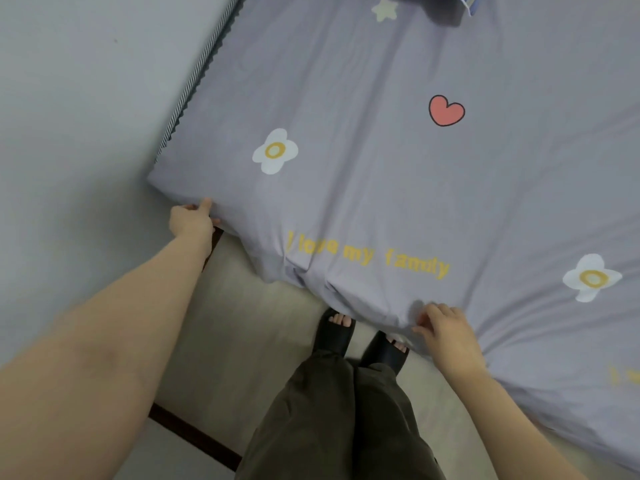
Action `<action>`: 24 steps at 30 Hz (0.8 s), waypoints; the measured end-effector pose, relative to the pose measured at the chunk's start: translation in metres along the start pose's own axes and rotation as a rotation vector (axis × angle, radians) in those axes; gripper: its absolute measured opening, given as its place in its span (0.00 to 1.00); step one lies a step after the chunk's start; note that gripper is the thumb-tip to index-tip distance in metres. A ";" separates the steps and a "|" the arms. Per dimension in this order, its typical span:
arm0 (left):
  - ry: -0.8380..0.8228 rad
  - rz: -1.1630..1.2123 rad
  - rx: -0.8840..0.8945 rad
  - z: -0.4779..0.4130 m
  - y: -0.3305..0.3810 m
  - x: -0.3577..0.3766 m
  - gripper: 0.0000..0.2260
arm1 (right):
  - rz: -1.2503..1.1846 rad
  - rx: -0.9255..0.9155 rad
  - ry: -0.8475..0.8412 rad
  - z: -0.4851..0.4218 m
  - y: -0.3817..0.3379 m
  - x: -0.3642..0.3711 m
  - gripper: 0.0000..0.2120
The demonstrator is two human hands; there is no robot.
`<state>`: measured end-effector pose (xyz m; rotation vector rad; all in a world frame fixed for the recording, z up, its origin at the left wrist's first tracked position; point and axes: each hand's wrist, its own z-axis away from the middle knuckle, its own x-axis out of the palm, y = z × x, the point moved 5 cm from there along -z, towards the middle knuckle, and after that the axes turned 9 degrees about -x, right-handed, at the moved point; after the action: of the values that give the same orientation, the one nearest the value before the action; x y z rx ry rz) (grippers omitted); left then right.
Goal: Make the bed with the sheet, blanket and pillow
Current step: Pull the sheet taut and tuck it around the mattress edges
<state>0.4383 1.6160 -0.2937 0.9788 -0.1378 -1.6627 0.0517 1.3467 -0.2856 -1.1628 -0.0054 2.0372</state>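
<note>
The sheet (381, 161), lilac with printed flowers, a heart and yellow lettering, lies spread over the bed and hangs over the near edge, just above the person's black slippers (334, 336) on the pale floor (242, 323). The right hand (446, 329) is nearest, its fingers curled into a pinch of cloth at the bed's edge, where the fabric puckers into folds. Further off, the left hand (191, 219) grips the sheet at the corner beside the wall (69, 133), thumb on top and fingers out of sight beneath the cloth.

The step appears to be tucking this edge. To do it well, pull the slack between the two hands taut first: the bunching under the lettering is the loosest part. Then wrap the corner down snugly before pushing the hanging cloth under, working from the corner toward the right hand. Pull evenly, or the far side may drag off, since the striped mattress edge (194, 91) already shows along the wall.

At the far end a striped cloth item (465, 3) rests on the sheet; whether it is the blanket or the pillow cannot be told.
</note>
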 end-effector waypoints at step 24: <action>0.059 -0.124 0.021 -0.114 0.048 -0.039 0.12 | 0.018 0.138 -0.192 -0.016 -0.010 0.000 0.11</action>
<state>0.5496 1.6776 -0.3205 1.0697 -0.0565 -1.7461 0.0696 1.3483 -0.2915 -0.8823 0.0509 2.1226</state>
